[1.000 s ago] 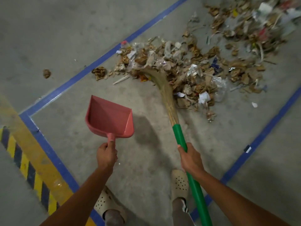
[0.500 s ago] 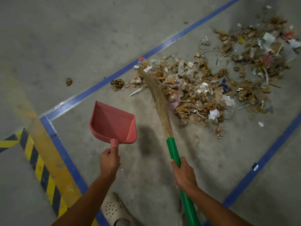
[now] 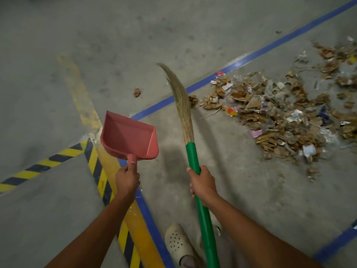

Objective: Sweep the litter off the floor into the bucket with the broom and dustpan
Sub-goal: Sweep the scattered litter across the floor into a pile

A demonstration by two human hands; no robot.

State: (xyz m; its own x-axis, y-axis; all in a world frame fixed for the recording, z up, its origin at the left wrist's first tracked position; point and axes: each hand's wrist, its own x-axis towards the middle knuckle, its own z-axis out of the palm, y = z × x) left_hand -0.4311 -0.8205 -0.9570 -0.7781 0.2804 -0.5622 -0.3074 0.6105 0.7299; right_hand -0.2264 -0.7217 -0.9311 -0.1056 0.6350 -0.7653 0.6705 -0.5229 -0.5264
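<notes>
Nearest, the green handle of the broom (image 3: 195,161) is gripped by the right hand (image 3: 202,182); the stub of the empty red dustpan (image 3: 129,137) is clenched in the left hand (image 3: 126,178). The bristles are seen raised beyond the blue floor line (image 3: 162,104), clear of the litter (image 3: 280,115). That heap lies unswept, right of the broom, well apart from both hands. One stray scrap (image 3: 136,92) lies farther out. No bucket is visible; the task is judged barely begun.

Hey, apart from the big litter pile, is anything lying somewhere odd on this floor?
Yes: one small brown crumpled scrap lies alone outside the blue floor line, left of the straw broom head, apart from the main litter pile.
</notes>
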